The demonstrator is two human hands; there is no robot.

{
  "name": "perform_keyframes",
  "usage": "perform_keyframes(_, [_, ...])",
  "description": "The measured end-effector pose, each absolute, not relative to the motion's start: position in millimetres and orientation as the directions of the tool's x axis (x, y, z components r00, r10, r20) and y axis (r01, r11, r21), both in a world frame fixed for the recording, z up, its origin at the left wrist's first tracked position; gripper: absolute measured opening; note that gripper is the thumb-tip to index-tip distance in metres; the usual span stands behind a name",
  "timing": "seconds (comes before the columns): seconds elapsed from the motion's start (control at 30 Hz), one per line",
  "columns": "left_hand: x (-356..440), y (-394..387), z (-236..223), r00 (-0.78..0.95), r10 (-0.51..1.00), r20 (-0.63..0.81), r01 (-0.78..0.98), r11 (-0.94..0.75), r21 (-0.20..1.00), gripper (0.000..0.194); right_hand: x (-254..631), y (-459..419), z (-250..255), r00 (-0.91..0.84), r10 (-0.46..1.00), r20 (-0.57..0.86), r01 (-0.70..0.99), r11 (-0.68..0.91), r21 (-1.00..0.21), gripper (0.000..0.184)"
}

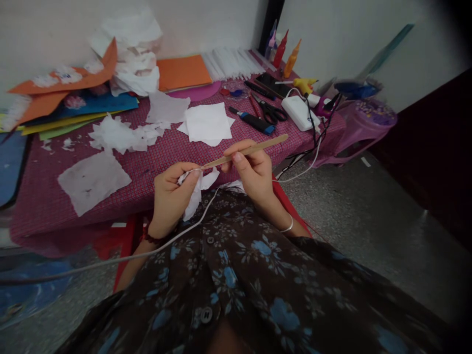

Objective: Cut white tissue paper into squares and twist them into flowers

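My left hand (172,192) pinches a crumpled piece of white tissue paper (195,196), which hangs down below the fingers. In my right hand (254,172) is a flat wooden stick (271,142), gripped near its middle between thumb and fingers. The stick slants up to the right, and its lower left end meets the tissue at my left fingertips. Whether that end is inside the tissue or only touching it, I cannot tell. Just beyond my hands lies a stack of white tissue squares (208,123), with torn tissue pieces (118,135) to its left.
A checked cloth (147,169) covers the table. Toward the right lie a utility knife (254,121), scissors (271,112), a white power strip (300,113) with cords and a yellow glue gun (305,84). A white cable (173,241) crosses before my body. A pink stool (346,132) stands at right.
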State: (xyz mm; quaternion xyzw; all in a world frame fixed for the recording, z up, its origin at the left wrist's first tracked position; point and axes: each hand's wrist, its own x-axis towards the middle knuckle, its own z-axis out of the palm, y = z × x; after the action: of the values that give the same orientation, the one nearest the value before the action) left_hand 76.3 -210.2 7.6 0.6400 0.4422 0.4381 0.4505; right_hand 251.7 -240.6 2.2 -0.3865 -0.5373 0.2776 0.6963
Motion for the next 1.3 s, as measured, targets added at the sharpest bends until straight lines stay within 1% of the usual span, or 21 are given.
perform_keyframes(0.2, [76.0,-209.7,7.2,0.230,0.960,0.158,0.173,-0.200,0.964,0.017,251.4,-239.1,1.6,0.289,0.823,0.488,0.018,0.505,-0.863,0.033])
perform_keyframes(0.27, [76.2,-209.7,7.3,0.229,0.960,0.162,0.185,-0.206,0.961,0.017,251.1,-239.0,1.7,0.287,0.822,0.492,0.020,0.509,-0.861,0.034])
perform_keyframes(0.4, [76.2,-209.3,6.0,0.239,0.956,0.171,0.200,-0.220,0.955,0.015,249.7,-238.5,0.4,0.258,0.805,0.533,0.015,0.549,-0.836,0.029])
perform_keyframes(0.6, [76.8,-208.1,2.3,0.226,0.946,0.234,0.213,-0.282,0.935,0.011,248.6,-237.4,-1.6,0.232,0.779,0.583,0.024,0.594,-0.804,0.021])
perform_keyframes(0.7, [77.6,-207.8,1.9,0.230,0.946,0.228,0.200,-0.275,0.941,0.010,248.6,-237.8,-1.0,0.234,0.764,0.601,0.008,0.617,-0.787,0.018])
perform_keyframes(0.9, [77.9,-208.4,2.4,0.242,0.948,0.205,0.191,-0.254,0.948,0.012,248.1,-238.9,-0.5,0.203,0.777,0.596,0.013,0.607,-0.795,0.021])
perform_keyframes(1.0, [77.6,-209.4,2.4,0.259,0.949,0.180,0.170,-0.229,0.959,0.017,248.0,-238.1,-1.5,0.187,0.782,0.595,0.030,0.601,-0.799,0.022])
perform_keyframes(1.1, [77.0,-210.4,2.2,0.283,0.948,0.146,0.083,-0.176,0.981,0.021,248.4,-237.1,-2.7,0.222,0.779,0.586,0.055,0.590,-0.805,0.022])
perform_keyframes(1.2, [76.4,-210.5,1.9,0.320,0.946,0.050,-0.021,-0.046,0.999,0.027,249.5,-236.2,-3.7,0.261,0.769,0.584,0.083,0.585,-0.807,0.023])
perform_keyframes(1.3, [77.3,-209.8,1.5,0.306,0.951,-0.029,-0.102,0.063,0.993,0.029,251.1,-235.5,-3.8,0.292,0.766,0.573,0.087,0.575,-0.813,0.026])
